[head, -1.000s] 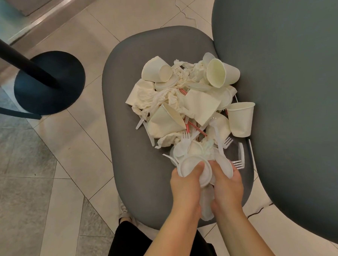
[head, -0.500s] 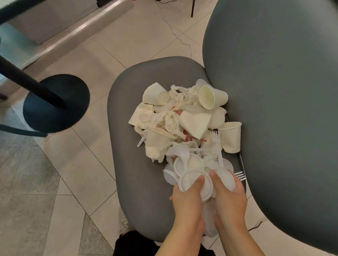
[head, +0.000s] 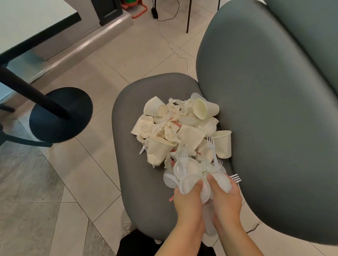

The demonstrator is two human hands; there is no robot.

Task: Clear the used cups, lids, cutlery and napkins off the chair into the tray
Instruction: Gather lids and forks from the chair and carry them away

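A heap of cream paper cups (head: 206, 108), crumpled napkins (head: 154, 128), white plastic lids (head: 187, 167), white forks (head: 212, 147) and red-striped straws lies on the grey chair seat (head: 131, 169). At the heap's near edge my left hand (head: 188, 203) grips a white lid, thumb on top. Right beside it my right hand (head: 225, 199) grips another white lid and a bundle of plastic under it. A fork (head: 235, 177) sticks out past my right hand. No tray is in view.
The chair's big grey backrest (head: 281, 122) rises on the right. A black round table base (head: 59, 114) and its slanted post stand on the tiled floor at left, under a white tabletop (head: 21, 24). Cables and black legs lie at the far top.
The view has tilted up and pulled back, showing more floor and the table. Both hands keep their grip on the lids at the heap's near edge, which have barely shifted.
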